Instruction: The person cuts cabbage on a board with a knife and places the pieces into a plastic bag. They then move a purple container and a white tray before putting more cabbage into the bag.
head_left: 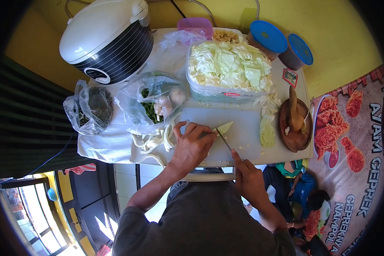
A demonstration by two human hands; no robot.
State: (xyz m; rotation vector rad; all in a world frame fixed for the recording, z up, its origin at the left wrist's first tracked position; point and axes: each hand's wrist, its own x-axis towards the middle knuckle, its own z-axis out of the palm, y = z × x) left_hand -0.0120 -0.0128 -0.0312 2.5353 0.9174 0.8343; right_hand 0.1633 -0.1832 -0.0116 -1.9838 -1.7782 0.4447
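Yellow wall (345, 42) behind worktop (278, 79); knife (224, 140) gripped by right hand (248, 177), cabbage piece (226, 126) held by curled left hand (194, 145) on cutting board (245, 128).

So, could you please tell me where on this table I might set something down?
The cutting board has room between the knife and the loose cabbage, bar scraps; the white sheet lies bare below the smaller bag. The back is crowded: rice cooker, cabbage box, lidded tubs.
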